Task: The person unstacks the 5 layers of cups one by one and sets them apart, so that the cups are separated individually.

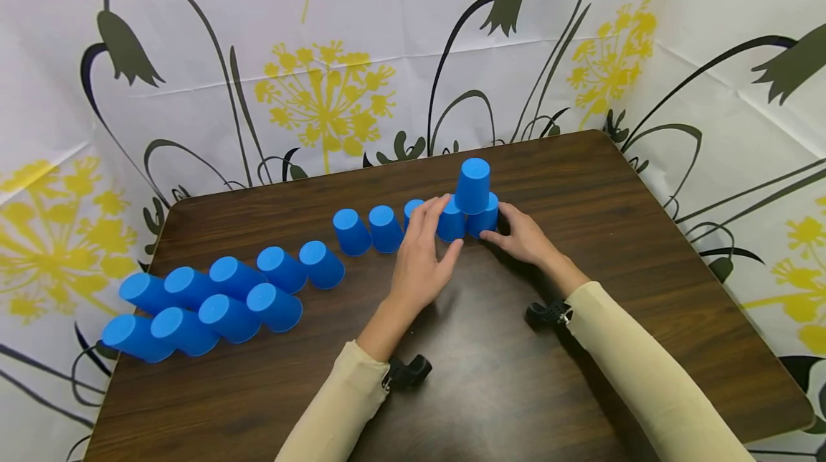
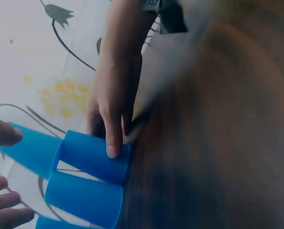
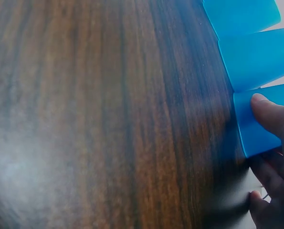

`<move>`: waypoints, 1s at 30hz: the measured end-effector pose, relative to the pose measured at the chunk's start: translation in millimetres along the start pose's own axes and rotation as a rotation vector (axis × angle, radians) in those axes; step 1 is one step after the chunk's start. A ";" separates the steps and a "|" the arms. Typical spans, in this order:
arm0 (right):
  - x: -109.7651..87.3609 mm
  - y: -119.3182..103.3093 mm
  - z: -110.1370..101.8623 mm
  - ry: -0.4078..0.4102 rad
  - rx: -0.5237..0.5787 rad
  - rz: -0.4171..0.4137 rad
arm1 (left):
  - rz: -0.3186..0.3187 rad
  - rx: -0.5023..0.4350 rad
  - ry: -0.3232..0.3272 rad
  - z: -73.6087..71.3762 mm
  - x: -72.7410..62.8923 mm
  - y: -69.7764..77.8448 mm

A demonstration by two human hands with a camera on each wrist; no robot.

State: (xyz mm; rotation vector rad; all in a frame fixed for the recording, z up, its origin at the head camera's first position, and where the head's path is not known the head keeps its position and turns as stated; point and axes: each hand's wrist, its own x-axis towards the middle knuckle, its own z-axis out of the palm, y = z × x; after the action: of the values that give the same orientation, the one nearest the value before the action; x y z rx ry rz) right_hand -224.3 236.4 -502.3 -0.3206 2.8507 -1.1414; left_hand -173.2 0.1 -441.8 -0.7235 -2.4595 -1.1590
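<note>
Three upside-down blue plastic cups stand stacked at the table's back. The upper cup point(image 1: 473, 188) straddles the lower left cup point(image 1: 450, 225) and the lower right cup point(image 1: 484, 219). My right hand point(image 1: 524, 238) grips that lower right cup from its right side; in the right wrist view the thumb point(image 3: 262, 102) lies along its front and the fingers go round behind. My left hand point(image 1: 418, 266) is held just left of the stack, fingers stretched out and thumb apart, with nothing in it. It partly hides another blue cup point(image 1: 413, 208) in the head view.
Two upside-down cups point(image 1: 368, 231) continue the line left of my left hand. Farther left, several more blue cups point(image 1: 232, 318) stand in two slanting rows on the dark wooden table point(image 1: 490, 376). A flower-printed cloth point(image 1: 400, 103) hangs along the table's back edge.
</note>
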 end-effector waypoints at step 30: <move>0.2 -0.1 0.7 0.015 -0.005 -0.028 | 0.027 0.030 0.099 35.1 45.3 -8.3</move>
State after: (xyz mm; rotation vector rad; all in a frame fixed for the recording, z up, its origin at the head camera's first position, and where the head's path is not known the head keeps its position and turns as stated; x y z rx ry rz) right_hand -224.5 235.8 -502.7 -0.3545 2.8711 -1.1465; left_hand -217.7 37.0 -446.4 -0.6718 -2.3730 -1.1184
